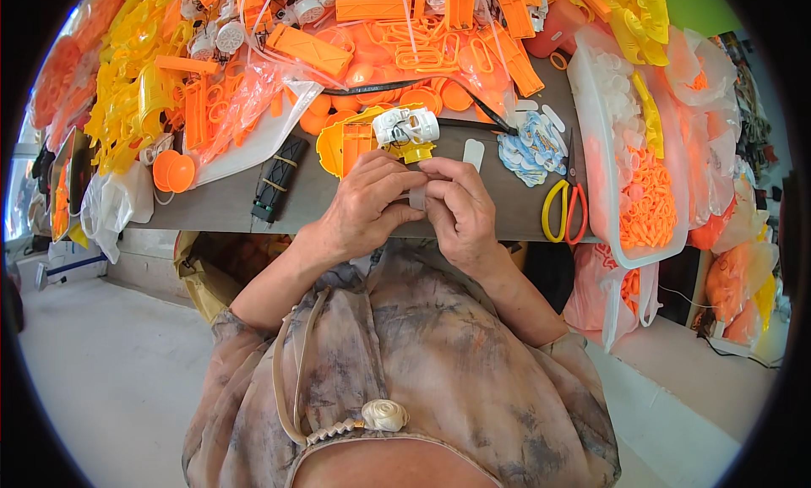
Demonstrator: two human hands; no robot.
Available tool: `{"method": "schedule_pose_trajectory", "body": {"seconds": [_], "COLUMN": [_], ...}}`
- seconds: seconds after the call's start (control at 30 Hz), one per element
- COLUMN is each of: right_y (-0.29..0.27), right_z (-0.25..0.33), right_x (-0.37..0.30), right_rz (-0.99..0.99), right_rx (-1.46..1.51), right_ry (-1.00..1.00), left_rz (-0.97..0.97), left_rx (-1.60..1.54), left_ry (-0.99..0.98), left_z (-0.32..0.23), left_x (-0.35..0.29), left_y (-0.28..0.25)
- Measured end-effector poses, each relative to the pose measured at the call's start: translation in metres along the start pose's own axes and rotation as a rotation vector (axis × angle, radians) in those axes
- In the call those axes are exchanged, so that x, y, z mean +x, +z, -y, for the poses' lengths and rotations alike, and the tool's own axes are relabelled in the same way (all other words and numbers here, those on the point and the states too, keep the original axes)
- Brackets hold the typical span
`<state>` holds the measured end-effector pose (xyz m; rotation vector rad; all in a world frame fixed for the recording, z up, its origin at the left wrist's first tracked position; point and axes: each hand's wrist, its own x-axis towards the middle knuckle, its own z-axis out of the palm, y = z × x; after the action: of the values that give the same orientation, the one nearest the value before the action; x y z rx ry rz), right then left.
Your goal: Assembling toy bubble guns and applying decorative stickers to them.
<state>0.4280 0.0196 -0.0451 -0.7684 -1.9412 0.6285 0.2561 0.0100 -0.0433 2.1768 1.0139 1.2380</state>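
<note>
My left hand (372,199) and my right hand (460,207) meet over the table's front edge, fingers bent and pinched together. Between their fingertips is a small pale, translucent strip (416,198), partly hidden by the fingers. Just beyond them lies a white mechanism (405,127) with thin wires and a yellow end, beside a yellow-orange plastic shell (341,141). A flat white strip (474,153) rests on the table near my right hand.
Orange parts (397,53) and yellow parts (127,82) heap at the back and left. A black banded bundle (279,179) lies left. Blue stickers (530,146), scissors (564,207) and a translucent bin (629,253) of orange pieces stand right. A black strap (380,88) crosses behind.
</note>
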Motion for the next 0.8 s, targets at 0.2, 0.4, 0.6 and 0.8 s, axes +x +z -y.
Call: {"method": "schedule_pose_trajectory", "body": {"seconds": [0.2, 0.4, 0.6, 0.8], "right_y": [-0.016, -0.041, -0.043, -0.008], "right_z": [-0.003, -0.013, -0.029, -0.027], "right_x": [-0.006, -0.021, 0.011, 0.022], "right_rz": [0.004, 0.091, -0.293, 0.138], "right_rx": [-0.078, 0.241, 0.636, 0.464], "right_ry": [0.044, 0.613, 0.726, 0.766], "left_rz": [0.046, 0.027, -0.056, -0.037], "left_rx": [0.189, 0.282, 0.173, 0.201], "left_ry": [0.094, 0.091, 0.024, -0.034], "left_z": [0.011, 0.029, 0.027, 0.019], "left_x": [0.011, 0.012, 0.011, 0.013], "left_y": [-0.008, -0.009, -0.003, 0.000]}}
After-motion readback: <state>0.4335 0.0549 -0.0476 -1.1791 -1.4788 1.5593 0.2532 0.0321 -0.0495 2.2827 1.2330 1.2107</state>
